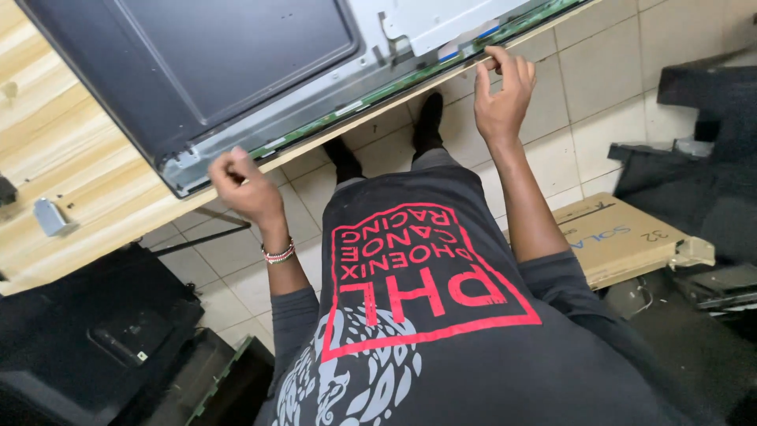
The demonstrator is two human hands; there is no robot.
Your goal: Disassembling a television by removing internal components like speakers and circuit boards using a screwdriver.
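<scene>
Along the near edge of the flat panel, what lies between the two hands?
In the head view, between the left hand and the right hand runs the flat panel's edge: a narrow green circuit strip above the wooden table rim. No tool lies there.

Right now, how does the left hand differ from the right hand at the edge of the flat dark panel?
The left hand is curled into a fist near the corner of the flat dark panel; the right hand has its fingers stretched onto the panel's edge strip. The left hand has a beaded bracelet at its wrist; the right hand's wrist is bare. Both hands are at the same long edge, over the wooden table.
</scene>
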